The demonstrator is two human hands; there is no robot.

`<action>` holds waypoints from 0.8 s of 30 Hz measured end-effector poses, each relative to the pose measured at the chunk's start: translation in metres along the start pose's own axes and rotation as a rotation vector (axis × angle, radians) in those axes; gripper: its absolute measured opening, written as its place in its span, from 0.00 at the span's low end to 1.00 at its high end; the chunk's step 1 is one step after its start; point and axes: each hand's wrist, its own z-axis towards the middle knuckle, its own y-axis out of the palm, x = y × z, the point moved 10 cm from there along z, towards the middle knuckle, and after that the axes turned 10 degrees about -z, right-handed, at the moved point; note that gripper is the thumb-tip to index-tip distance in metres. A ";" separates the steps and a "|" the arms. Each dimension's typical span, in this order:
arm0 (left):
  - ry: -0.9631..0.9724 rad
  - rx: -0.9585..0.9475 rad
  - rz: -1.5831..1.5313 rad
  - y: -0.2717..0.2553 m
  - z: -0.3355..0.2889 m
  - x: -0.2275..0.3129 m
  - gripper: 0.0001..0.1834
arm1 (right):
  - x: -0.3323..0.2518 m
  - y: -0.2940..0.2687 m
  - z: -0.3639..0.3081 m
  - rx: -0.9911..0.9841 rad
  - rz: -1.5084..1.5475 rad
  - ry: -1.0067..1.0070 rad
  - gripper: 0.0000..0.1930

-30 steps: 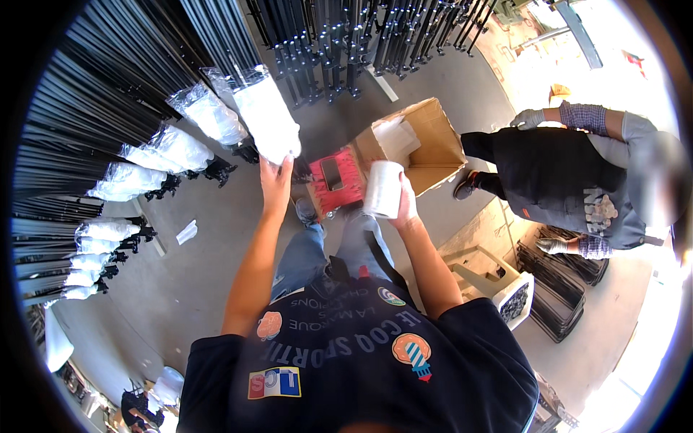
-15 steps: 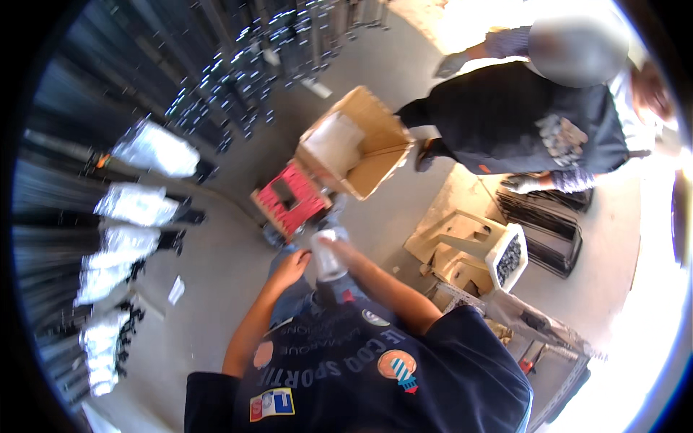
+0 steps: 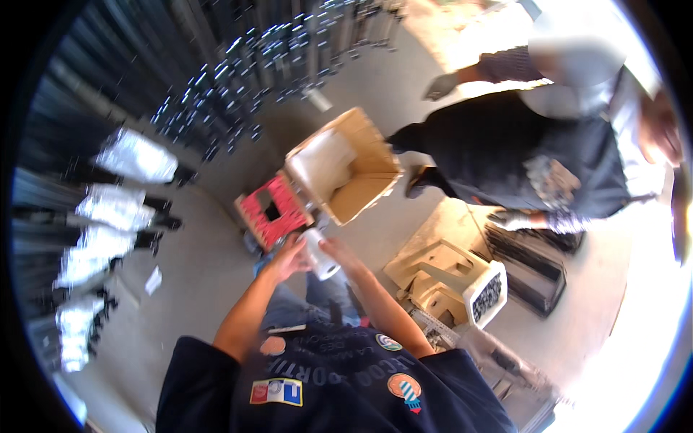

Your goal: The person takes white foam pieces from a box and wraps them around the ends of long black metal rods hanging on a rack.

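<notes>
In front of my body a white roll (image 3: pixel 318 255), like plastic film, is tilted between my hands, with its round lower end showing a small dark core. My left hand (image 3: pixel 291 257) grips its left side, fingers curled against it. My right hand (image 3: pixel 342 254) is closed on its right side; blur softens those fingertips. Just beyond the roll stands a red stool (image 3: pixel 266 224) with a dark opening in its top. Against the stool's far right side is an open cardboard box (image 3: pixel 368 184) with white sheet material inside.
At right, a person in a black apron (image 3: pixel 498 144) and gloves stands beside dark wire frames (image 3: pixel 538 278). A cream plastic stool (image 3: pixel 442 270) lies nearer, by a bin of small dark pieces (image 3: pixel 487 297). Racks of dark bars with silvery wrapping (image 3: pixel 137 155) line the left.
My left hand has come onto the roll, which now tilts more, its lower end swung right. The view has shifted, and the other person leans a little differently.
</notes>
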 end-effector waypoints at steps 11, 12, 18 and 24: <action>0.225 0.775 -0.125 -0.164 0.072 -0.055 0.37 | 0.018 0.062 0.060 -0.295 -0.062 0.312 0.35; 0.163 0.871 -0.044 -0.183 0.072 -0.068 0.33 | 0.037 0.069 0.072 -0.321 -0.081 0.373 0.40; 0.057 0.759 0.014 -0.222 0.110 -0.066 0.25 | 0.087 0.100 0.151 -0.444 -0.052 0.387 0.36; 0.049 0.923 0.219 -0.334 0.174 -0.037 0.29 | 0.104 0.084 0.217 -0.199 -0.168 0.261 0.34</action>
